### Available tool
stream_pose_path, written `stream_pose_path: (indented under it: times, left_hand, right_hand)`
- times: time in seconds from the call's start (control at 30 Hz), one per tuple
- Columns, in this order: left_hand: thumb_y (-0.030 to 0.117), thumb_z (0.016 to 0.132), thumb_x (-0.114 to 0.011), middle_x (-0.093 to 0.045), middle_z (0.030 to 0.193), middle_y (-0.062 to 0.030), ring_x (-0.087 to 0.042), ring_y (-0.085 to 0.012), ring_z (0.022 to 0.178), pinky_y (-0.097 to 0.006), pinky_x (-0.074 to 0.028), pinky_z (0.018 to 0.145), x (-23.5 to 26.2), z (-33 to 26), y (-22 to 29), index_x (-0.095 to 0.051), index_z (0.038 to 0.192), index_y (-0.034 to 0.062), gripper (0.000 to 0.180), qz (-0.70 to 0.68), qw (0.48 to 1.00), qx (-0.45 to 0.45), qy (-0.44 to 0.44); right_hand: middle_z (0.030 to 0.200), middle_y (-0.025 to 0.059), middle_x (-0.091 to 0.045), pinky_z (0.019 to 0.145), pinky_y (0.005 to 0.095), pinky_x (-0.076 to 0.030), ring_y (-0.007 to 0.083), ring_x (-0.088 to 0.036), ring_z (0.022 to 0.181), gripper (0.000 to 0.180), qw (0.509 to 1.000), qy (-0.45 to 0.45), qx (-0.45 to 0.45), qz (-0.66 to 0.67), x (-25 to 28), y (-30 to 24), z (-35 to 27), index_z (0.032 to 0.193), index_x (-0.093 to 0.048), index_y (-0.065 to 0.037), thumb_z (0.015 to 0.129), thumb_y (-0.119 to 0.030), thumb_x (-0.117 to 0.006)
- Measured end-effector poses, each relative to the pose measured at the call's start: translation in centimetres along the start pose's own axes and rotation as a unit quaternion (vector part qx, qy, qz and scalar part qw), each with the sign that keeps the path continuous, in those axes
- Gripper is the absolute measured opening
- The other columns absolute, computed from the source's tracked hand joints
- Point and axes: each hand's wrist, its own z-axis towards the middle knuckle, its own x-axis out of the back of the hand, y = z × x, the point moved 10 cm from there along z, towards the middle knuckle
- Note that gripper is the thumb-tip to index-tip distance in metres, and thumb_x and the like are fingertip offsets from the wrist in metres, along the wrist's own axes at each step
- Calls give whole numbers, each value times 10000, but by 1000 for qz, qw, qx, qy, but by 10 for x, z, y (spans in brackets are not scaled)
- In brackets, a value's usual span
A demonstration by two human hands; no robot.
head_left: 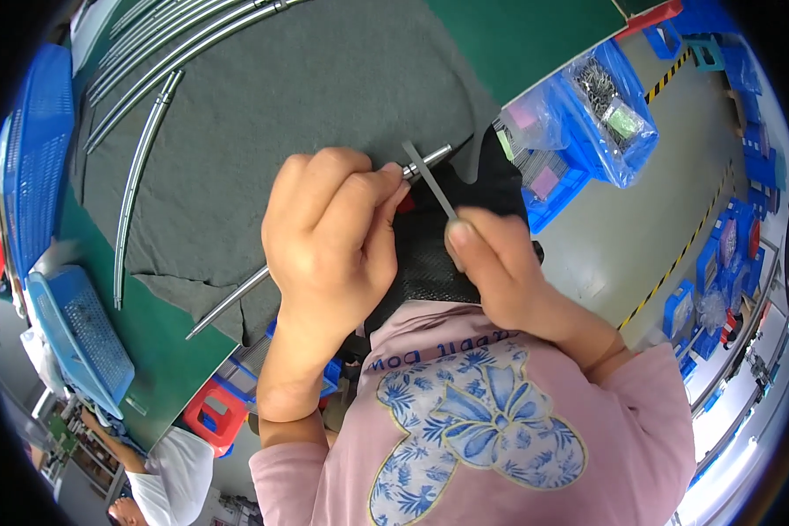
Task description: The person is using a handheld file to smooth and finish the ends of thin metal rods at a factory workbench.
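Note:
My left hand (pixel 333 232) is closed round a thin silver metal rod (pixel 230 305). The rod slants from the lower left, through the fist, to a stepped tip at the upper right. In my right hand (pixel 500 263), thumb and fingers pinch a narrow flat grey bar (pixel 430 181) that looks like a file. The bar crosses the rod just past my left fingertips and seems to touch it. Below the rod's tip lies black fabric (pixel 451 267) across my lap. The part of the rod inside my fist is hidden.
A grey cloth (pixel 324 83) covers much of the green table (pixel 535 35). Several metal rods (pixel 145 188) lie on it at the left. Blue baskets (pixel 83 329) stand at the left edge. A blue bin of small metal parts (pixel 600 101) is at the right. Another person (pixel 175 473) sits lower left.

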Motion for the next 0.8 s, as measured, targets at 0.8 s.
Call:
stream_pose_path:
  times: [0.8]
  left_hand:
    - [-31, 607, -672, -513, 699, -62, -457, -220, 576, -311, -369, 496, -1, 0, 0, -582, 704, 20, 142, -4, 1000, 2, -7]
  right_hand:
    - [496, 146, -458, 420, 376, -358, 338, -523, 473, 200, 992, 64, 106, -20, -1, 6, 10, 745, -509, -11, 881, -152, -466]
